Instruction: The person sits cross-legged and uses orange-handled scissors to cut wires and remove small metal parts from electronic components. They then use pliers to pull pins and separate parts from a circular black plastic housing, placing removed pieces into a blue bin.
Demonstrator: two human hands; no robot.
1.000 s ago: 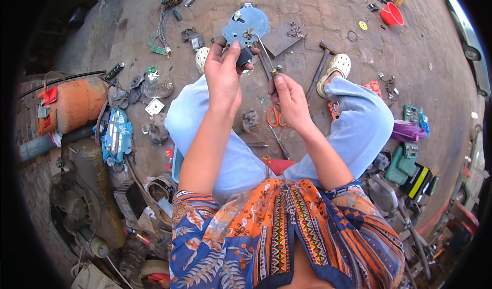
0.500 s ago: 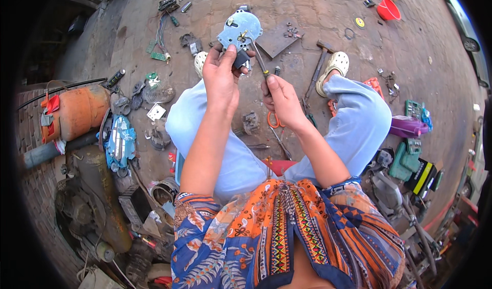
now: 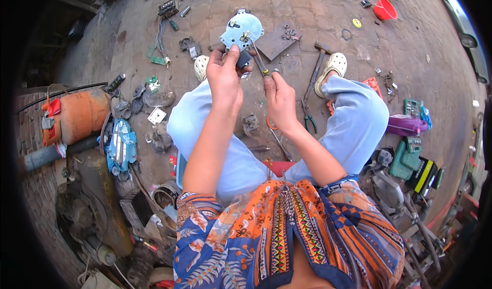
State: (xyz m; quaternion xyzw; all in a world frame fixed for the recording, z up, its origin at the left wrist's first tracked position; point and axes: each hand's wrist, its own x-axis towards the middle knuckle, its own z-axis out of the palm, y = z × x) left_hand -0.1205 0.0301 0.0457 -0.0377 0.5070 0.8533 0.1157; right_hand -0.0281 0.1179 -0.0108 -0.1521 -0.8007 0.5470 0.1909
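Observation:
My left hand (image 3: 225, 74) is closed round a round, pale-blue metal gear housing (image 3: 241, 26), thumb at its lower edge. A black block (image 3: 244, 59) sits below the plate by my fingers. A small brass-coloured piece (image 3: 245, 35) shows near the middle of the plate. In my right hand (image 3: 282, 102) is a screwdriver (image 3: 259, 58) with a long metal shaft and a yellow band. Its tip reaches the plate beside the brass piece; whether it touches is too small to tell. My fingers hide most of its handle.
On the paving ahead lie a flat metal plate (image 3: 277, 42) with small parts and a hammer (image 3: 318, 68). Pliers (image 3: 309, 120) rest by my right leg. An orange gas cylinder (image 3: 82, 112) lies left; green tool cases (image 3: 405, 161) are at right. A red bucket (image 3: 385, 8) stands far right.
My right hand has turned round the screwdriver's handle, its back now facing up more. The housing stays in my left hand, almost in the same place.

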